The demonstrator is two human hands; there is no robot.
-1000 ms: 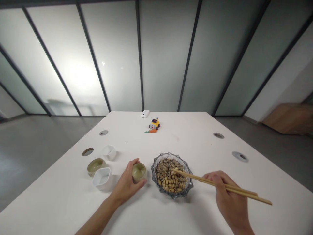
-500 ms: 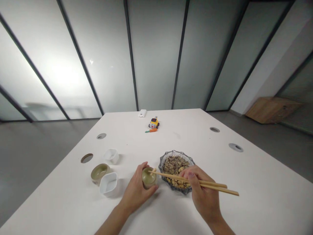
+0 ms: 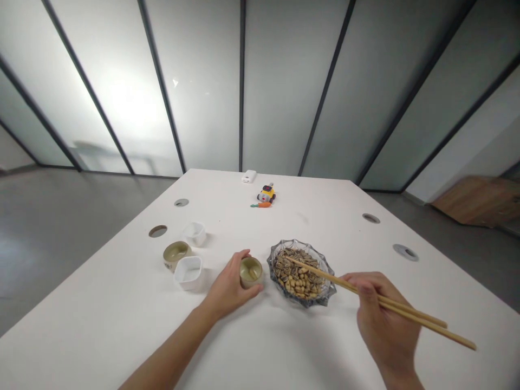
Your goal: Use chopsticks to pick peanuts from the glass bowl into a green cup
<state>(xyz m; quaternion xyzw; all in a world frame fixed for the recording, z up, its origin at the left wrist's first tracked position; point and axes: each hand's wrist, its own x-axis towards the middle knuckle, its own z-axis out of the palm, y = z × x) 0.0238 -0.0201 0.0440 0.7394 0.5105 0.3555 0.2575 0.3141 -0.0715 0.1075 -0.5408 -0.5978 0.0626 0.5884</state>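
Observation:
My left hand [image 3: 232,284] curls around a small green ceramic cup [image 3: 251,272] on the white table. A pale piece lies at the bottom of the cup. Between the fingers of my right hand [image 3: 384,311] is a pair of wooden chopsticks [image 3: 341,283]. Their tips reach over a scalloped glass bowl [image 3: 325,295] just right of the cup. Striped sunflower seeds [image 3: 298,260] fill the far part of this bowl, and tan peanut-like pieces [image 3: 303,283] the near part. Nothing can be made out between the chopstick tips.
Left of my left hand stand a white square dish [image 3: 189,273], a second green cup [image 3: 177,252] and another white dish [image 3: 195,234]. Farther back are a toy carrot [image 3: 263,205], a yellow toy car [image 3: 266,193] and a white box-shaped device [image 3: 249,176]. Round holes [image 3: 158,231] pierce the table.
The chopsticks have moved right, from the cup to above the glass bowl. The pale piece at their tips is now inside the cup. My left hand stays at the cup.

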